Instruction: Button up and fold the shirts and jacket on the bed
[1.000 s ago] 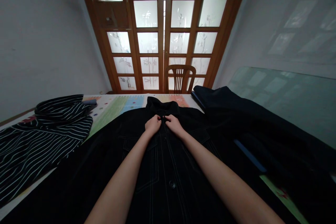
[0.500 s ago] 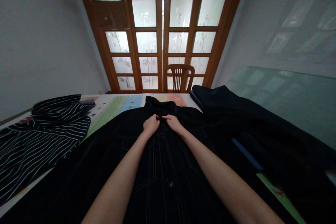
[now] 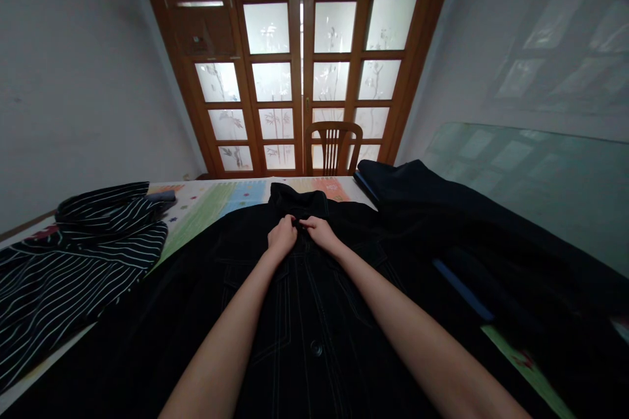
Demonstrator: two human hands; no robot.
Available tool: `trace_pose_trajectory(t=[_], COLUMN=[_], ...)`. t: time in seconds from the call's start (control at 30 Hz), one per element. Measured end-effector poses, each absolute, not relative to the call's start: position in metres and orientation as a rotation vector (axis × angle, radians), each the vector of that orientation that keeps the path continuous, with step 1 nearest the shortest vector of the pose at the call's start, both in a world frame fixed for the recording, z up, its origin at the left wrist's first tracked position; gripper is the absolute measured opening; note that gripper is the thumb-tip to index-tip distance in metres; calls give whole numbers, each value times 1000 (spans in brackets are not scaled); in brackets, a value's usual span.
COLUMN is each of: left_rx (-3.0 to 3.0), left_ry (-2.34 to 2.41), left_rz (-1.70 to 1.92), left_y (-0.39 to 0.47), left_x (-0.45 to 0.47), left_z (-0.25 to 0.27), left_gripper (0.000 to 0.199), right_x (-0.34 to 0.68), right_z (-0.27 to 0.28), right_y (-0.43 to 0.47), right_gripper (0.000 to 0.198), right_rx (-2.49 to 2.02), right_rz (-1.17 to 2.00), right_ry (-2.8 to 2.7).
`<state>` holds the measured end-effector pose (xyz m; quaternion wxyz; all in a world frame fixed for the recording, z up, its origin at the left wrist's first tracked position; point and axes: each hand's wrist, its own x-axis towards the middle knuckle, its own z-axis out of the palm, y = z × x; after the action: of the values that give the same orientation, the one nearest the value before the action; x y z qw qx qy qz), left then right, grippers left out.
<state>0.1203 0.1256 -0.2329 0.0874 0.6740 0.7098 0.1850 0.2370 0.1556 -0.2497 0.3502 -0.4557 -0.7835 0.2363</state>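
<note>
A black denim jacket (image 3: 275,340) with pale stitching lies front up on the table, its collar at the far end. Just below that collar, my left hand (image 3: 283,234) pinches one front edge of the jacket. Close beside it, my right hand (image 3: 320,233) has its fingers closed on the opposite front edge. The fingertips of both hands nearly meet; whether a button lies between them is too dark to see. Nearer to me, a round button (image 3: 316,347) shows on the jacket's front strip.
A striped black-and-white garment (image 3: 88,268) lies at the left. Dark folded clothing (image 3: 417,190) is piled at the right. A patterned tablecloth (image 3: 216,206) covers the table. Behind stand a wooden chair (image 3: 334,144) and glazed wooden doors (image 3: 299,78).
Both hands stay at the jacket's neck with almost the same grip. The fingers have shifted only slightly, and the view has moved a little.
</note>
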Motion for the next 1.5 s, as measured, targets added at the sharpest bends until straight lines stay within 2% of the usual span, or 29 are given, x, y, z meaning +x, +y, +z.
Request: trace_pose_trajectory(t=[0.13, 0.47, 0.77, 1.1, 1.5], left_rx=[2025, 1936, 1738, 1347, 892], left_ry=[2126, 2111, 1791, 1332, 1189], left_rz=[540, 636, 990, 1160, 1228], left_y=[128, 133, 144, 134, 140], left_x=[120, 116, 99, 96, 106], left_z=[-231, -230, -230, -216, -216], left_gripper=[40, 24, 11, 29, 31], right_x=[238, 240, 242, 234, 230], right_z=[-251, -249, -236, -229, -231], right_y=[159, 156, 141, 123, 124], right_gripper=[39, 38, 33, 22, 24], right_rx=[-1233, -1163, -1079, -1049, -986], right_rz=[575, 453, 218, -118, -423], right_ry=[-1982, -2012, -2152, -2308, -2282])
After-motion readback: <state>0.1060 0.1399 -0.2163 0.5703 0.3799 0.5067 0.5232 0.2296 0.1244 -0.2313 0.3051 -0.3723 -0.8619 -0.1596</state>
